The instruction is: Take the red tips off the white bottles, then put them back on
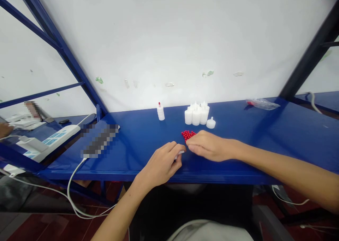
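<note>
My left hand (pixel 165 163) is closed around a white plastic piece (pixel 180 154), mostly hidden by the fingers, just above the table's front part. Beside it, my right hand (pixel 203 145) has its fingers pressed together at the near edge of a pile of small red caps (pixel 188 135). Whatever those fingertips hold is hidden. Behind the pile stands a group of white squeeze bottles (pixel 196 116), close together. A white nozzle lid (pixel 211 123) lies at their right. One white bottle with a red tip (pixel 160 112) stands apart to the left.
The blue table (pixel 137 138) backs onto a white wall. A clear plastic bag (pixel 262 104) with something red lies at the back right. On the left are a blurred dark device (pixel 100 142) with a white cable and a power strip (pixel 53 142). Another person's hand (pixel 5 129) shows at far left.
</note>
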Motion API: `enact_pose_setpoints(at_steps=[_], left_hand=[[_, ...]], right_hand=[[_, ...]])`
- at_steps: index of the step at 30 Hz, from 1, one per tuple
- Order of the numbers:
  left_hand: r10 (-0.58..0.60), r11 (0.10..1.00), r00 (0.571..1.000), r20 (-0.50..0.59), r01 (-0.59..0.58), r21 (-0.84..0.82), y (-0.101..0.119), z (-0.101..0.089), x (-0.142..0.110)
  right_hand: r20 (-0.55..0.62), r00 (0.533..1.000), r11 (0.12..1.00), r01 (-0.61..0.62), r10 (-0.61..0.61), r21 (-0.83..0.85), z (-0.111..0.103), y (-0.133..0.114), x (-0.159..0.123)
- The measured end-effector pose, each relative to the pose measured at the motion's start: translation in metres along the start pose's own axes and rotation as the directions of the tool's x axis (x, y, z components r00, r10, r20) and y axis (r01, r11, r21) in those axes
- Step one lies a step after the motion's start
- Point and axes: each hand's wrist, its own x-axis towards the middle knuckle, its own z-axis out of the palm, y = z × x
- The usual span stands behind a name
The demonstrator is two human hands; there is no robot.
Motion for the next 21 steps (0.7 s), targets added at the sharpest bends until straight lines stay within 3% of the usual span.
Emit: enact_pose_setpoints(at_steps=[2, 5, 10, 17, 21], left_hand=[[-0.025, 0.999, 1.000, -0.004, 0.025, -0.024, 0.001, -0.001, 0.000], [-0.073, 0.996, 0.997, -0.002, 0.072, -0.055, 0.001, -0.002, 0.000], [-0.093, 0.994, 0.996, 0.006, 0.093, -0.059, 0.001, -0.002, 0.000], [-0.091, 0.995, 0.996, -0.004, 0.091, -0.040, 0.001, -0.001, 0.000], [-0.147, 0.989, 0.989, 0.015, 0.148, -0.029, 0.002, -0.003, 0.000]], right_hand=[[0.008, 0.995, 0.995, -0.104, 0.104, -0.006, -0.015, 0.010, -0.005], [0.071, 0.953, 0.943, -0.277, 0.294, -0.185, -0.032, 0.028, -0.013], [0.180, 0.861, 0.865, -0.419, 0.475, -0.276, -0.032, 0.042, -0.019], [0.197, 0.872, 0.882, -0.395, 0.448, -0.256, -0.028, 0.044, -0.020], [0.055, 0.933, 0.912, -0.333, 0.355, -0.242, -0.032, 0.035, -0.017]])
